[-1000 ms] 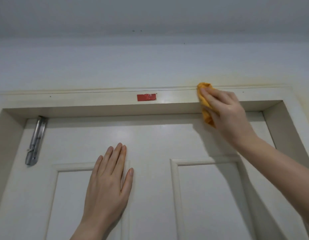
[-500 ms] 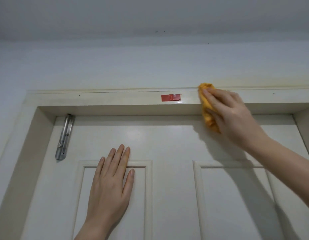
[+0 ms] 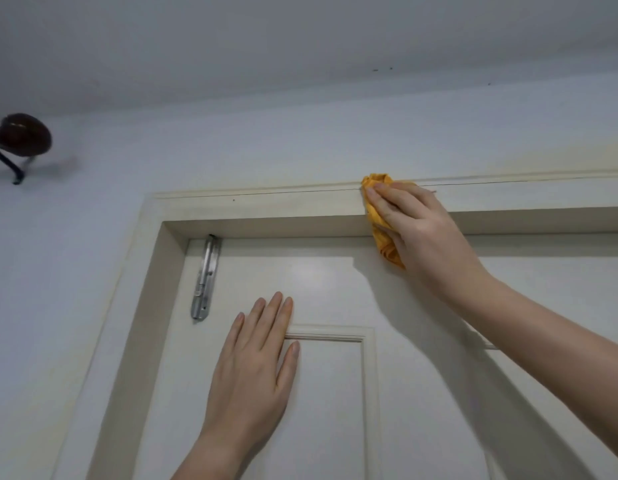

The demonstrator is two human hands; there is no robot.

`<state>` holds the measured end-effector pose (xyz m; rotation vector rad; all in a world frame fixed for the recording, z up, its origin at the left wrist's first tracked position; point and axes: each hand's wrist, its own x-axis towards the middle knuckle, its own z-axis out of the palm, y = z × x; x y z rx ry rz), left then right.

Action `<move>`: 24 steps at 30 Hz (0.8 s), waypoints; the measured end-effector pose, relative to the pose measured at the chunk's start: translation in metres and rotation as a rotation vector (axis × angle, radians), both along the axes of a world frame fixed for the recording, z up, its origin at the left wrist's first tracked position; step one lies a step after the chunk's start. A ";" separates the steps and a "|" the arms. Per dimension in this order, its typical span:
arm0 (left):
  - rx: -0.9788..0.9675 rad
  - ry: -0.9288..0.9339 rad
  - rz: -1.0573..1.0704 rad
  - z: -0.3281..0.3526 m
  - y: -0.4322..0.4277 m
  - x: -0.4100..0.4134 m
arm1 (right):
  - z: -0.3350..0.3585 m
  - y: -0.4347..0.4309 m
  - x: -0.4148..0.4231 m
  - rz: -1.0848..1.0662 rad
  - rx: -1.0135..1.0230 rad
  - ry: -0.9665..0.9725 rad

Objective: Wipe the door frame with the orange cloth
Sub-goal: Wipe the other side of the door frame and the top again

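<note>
The cream door frame runs across the top of a white panelled door and down its left side. My right hand presses the bunched orange cloth flat against the frame's top rail; part of the cloth hangs down over the door's upper edge. The red tape seen earlier on the rail is hidden under hand and cloth. My left hand lies flat on the door below, fingers together, holding nothing.
A metal slide bolt is fixed at the door's top left corner. A dark rounded fitting on a bracket sticks out of the wall at far left. White wall and ceiling lie above the frame.
My view has swung left, so the frame's left corner and the wall fitting now show. My right hand and cloth have slid left along the top rail, over the red tape. The left hand stays on the door.
</note>
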<state>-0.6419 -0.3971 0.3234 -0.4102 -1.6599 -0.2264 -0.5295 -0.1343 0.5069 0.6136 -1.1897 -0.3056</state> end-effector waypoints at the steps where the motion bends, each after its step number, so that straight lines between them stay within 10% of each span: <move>1: -0.002 -0.003 0.029 0.001 -0.008 0.002 | 0.001 -0.012 -0.005 -0.007 0.012 0.009; 24: 0.038 0.037 -0.055 0.038 -0.277 -0.003 | -0.008 -0.277 -0.066 0.033 -0.084 -0.066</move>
